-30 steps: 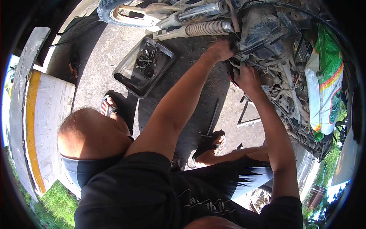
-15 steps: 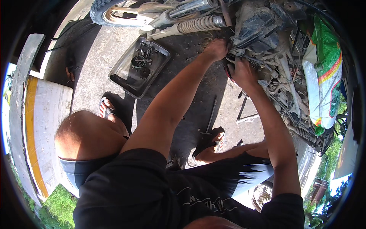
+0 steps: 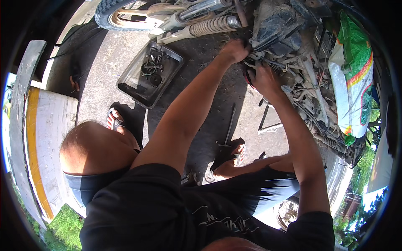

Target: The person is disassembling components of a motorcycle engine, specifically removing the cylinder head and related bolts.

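Observation:
Both my hands are at the engine side of a dirty, partly dismantled motorcycle (image 3: 274, 27). My left hand (image 3: 235, 51) is closed at its lower edge, fingertips hidden among the dark parts. Just to its right, my right hand (image 3: 264, 79) has its fingers bent around something against the same spot; what they hold is hidden. A dark piece with a red edge (image 3: 248, 78) shows beside the right hand's fingers, its kind unclear. Above my left hand lies a shock absorber with a coil spring (image 3: 214, 27).
A metal tray (image 3: 130, 88) with loose gears and small parts lies on the concrete to the left. A T-handle wrench (image 3: 229, 129) rests on the floor before my foot. A wheel (image 3: 104, 16) is at the far left, a green and white sack (image 3: 349, 79) at the right.
The whole scene has shifted slightly left in the view. My left hand has turned a little at the engine; my right hand stays at nearly the same spot.

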Available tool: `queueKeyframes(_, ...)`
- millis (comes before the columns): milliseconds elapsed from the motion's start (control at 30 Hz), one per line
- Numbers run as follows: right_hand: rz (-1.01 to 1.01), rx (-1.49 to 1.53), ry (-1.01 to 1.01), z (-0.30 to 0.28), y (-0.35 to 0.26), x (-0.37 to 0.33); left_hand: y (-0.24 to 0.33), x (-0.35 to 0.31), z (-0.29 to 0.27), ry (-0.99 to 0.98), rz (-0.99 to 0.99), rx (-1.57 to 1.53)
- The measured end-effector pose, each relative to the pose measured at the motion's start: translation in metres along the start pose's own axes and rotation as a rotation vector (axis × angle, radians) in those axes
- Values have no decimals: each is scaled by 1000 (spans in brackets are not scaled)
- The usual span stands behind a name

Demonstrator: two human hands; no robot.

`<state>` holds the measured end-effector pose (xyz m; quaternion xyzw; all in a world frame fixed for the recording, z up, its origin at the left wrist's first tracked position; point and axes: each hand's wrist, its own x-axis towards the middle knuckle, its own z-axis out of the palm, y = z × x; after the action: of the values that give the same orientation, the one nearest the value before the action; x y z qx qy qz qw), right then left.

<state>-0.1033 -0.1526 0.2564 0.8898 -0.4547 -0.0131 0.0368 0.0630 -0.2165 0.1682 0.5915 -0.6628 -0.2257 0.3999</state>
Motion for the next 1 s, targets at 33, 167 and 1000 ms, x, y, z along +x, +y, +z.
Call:
queueKeyframes(33,3,-3,12,0,0,-1,-2,1,1,8,-7,-41)
queueKeyframes(167,-43,5,67,-1,0,-2,-4,0,1,-16,79,47)
queueKeyframes(1000,-36,42,52,-2,-1,-2,-1,0,-12,-79,-47,-113)
